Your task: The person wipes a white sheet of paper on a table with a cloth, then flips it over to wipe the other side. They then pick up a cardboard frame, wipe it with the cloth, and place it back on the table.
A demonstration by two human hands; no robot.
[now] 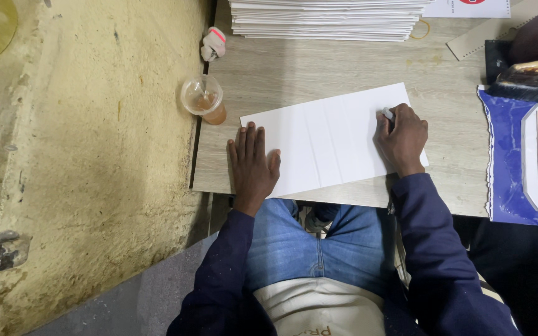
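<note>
Pressure from both hands keeps a white creased sheet (331, 143) flat on the wooden bench (281, 68), lying slightly askew with its long edge toward the person. The left hand (251, 163) lies open, palm down and fingers together, on the sheet's near left corner. The right hand (401, 138) is closed around a small pale tool (388, 114), whose tip touches the sheet near its far right corner; what kind of tool it is cannot be told. Faint parallel fold lines run across the sheet between the hands.

To do this well, I judge the flat hand should bear down evenly so the sheet cannot pivot, while the tool hand works along one line with steady, light force; too much would likely tear or dent the card. Keeping the left fingers clear of the tool's path seems wise.

A plastic cup of brown drink (203, 98) stands at the bench's left edge, near the sheet, and a spill is a risk. A stack of white sheets (328, 20) sits at the far side, well apart.
</note>
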